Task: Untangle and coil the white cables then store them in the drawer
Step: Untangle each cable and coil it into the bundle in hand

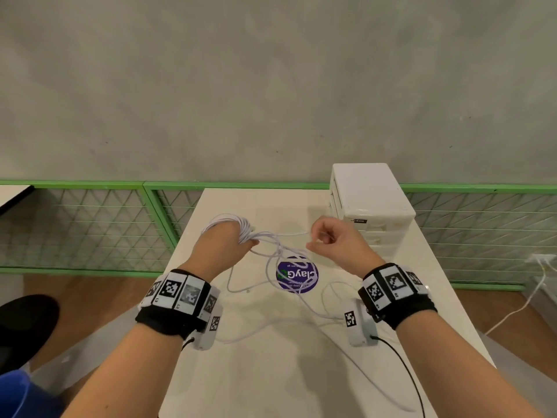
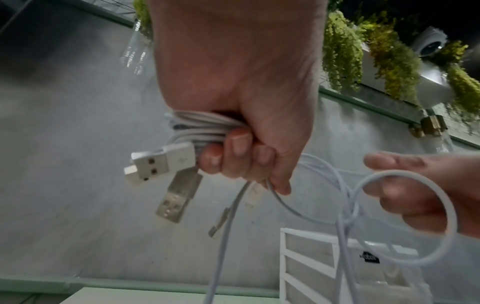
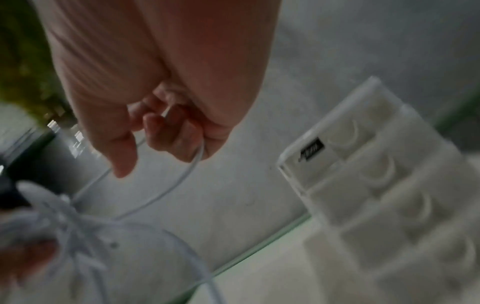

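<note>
Gripping coiled white cables (image 1: 238,226) in left hand (image 1: 224,241), plugs (image 2: 162,164) pointing downward, right hand (image 1: 333,239) pinching strand

Looks like a café-style or shared indoor workspace rather than a home. Bare grey concrete wall (image 1: 271,86) behind a pale rectangular bench (image 1: 271,372), green metal mesh railing (image 1: 90,224) along its far edge, brown wood-look floor (image 1: 90,291), trailing green hanging plants (image 2: 389,57) overhead, white plastic mini drawer unit (image 1: 370,200) at the bench's far right corner.

Big grey wall (image 1: 271,86) across the top, green fence (image 1: 90,230) with wire mesh below it, white table (image 1: 271,372) in the middle, brown wood floor (image 1: 527,321) at the lower sides
</note>
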The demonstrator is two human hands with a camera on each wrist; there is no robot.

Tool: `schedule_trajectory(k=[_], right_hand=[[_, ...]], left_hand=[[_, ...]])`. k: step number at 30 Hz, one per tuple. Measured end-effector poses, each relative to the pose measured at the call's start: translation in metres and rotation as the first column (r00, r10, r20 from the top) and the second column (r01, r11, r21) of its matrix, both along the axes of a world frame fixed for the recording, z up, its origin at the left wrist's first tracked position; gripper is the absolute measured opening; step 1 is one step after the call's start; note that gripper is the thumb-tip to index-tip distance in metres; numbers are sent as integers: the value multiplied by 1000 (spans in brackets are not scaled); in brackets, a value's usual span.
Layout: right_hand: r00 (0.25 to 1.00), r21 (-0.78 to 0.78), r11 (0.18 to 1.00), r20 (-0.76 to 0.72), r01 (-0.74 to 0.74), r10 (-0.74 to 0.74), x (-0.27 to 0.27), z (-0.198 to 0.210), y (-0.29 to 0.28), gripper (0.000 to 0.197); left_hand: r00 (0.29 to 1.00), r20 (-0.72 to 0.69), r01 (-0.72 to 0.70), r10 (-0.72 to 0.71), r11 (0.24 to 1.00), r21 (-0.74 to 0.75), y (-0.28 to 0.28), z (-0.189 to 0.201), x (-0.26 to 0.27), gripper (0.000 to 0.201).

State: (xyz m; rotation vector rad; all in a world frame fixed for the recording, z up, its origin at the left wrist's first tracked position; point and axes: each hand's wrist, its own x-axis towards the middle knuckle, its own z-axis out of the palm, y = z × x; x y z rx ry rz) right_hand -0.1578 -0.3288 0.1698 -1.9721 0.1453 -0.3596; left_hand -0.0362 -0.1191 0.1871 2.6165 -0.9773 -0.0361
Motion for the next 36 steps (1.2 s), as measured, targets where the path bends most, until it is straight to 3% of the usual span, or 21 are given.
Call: schedule_trajectory(k=[2,3,6,8,10,12,14,16,20,23,27,30,33,36], right_hand=[[996,-296,955,-88,-24,-2,0,2,0,13],[989,-403,915,-145,-31,-30,1,3,0,17],[970,-576,817,-216,-34,-111,6,3,0,21],[981,-547,837,-153,20,-123,8,0,0,15],[984,-413,902,-69,124,-166,9,-5,-5,12],[956,-233,930,-11,283,-294,6,-9,-21,15],[896,-94,894,-27,439,-443,-3,-11,-42,25],[840,-90,844,-85,529,-535,-12,-14,-56,25],[746,-277,769,-209,576,-633,-10,-27,-54,23],[779,-411,777,-212,478,-591,-5,-30,-45,28],[896,-291,850,214,439,-390,-6,-17,-19,45],[932,-342,904,335,256,-137,2,-10,0,33],[955,-495,861,293,114,42,15,-11,8,27],[988,-624,779,66,-66,137,25,-16,9,28]], left_hand=[[1000,-21,-4,4,1000,-21,1,2,3,42],[1000,-30,4,-5,1000,-28,1,2,4,43],[999,-40,30,-32,999,-44,0,4,4,46],[1000,-5,25,-25,999,-27,-1,7,3,46],[997,70,28,-29,999,16,3,7,5,44],[995,100,-9,7,1000,25,13,5,14,41],[995,87,-56,55,998,9,26,3,23,39],[996,86,-40,39,999,12,32,0,23,37],[999,41,-3,4,1000,-27,20,-4,13,43],[999,-22,-43,42,998,-45,11,-6,10,45],[995,-59,-78,76,996,-37,4,-5,4,46],[996,-75,-54,51,998,-31,1,-3,1,47],[997,-75,20,-20,1000,-6,1,-3,0,48],[995,-71,77,-76,997,11,3,-5,1,46]])
